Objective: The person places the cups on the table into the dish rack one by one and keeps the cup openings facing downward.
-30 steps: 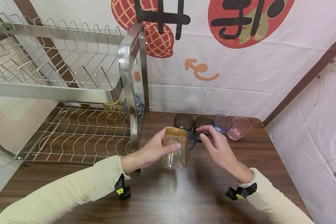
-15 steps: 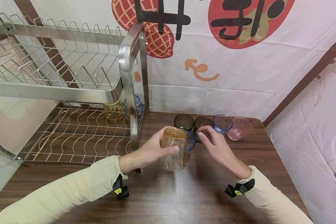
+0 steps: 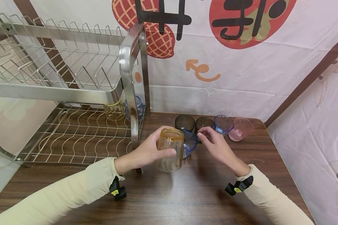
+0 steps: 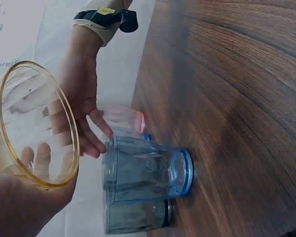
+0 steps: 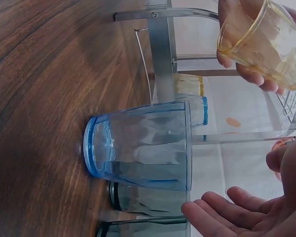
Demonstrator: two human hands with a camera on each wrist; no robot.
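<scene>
My left hand (image 3: 149, 151) grips an amber-tinted drinking glass (image 3: 173, 142) around its side, held above the table with its mouth facing down. Through the clear wall its fingers show in the left wrist view. My right hand (image 3: 217, 147) holds nothing; thumb and fingers stand apart with the fingers loosely bent. Just left of it stands an upright blue glass (image 5: 138, 145), partly behind the amber one in the head view. The right fingertips overlap a dark grey glass (image 3: 205, 121) in the row behind.
Beside that dark glass stand another dark glass (image 3: 185, 122), a second blue glass (image 3: 223, 124) and a pink glass (image 3: 240, 128). A two-tier metal dish rack (image 3: 126, 62) stands at left, with a yellow glass (image 3: 114, 111) and a blue glass (image 3: 139, 107) on its lower tier.
My left hand has moved slightly left with the amber glass, uncovering more of the front blue glass. The glass's upper end has tipped toward the camera. The right hand has hardly moved.
</scene>
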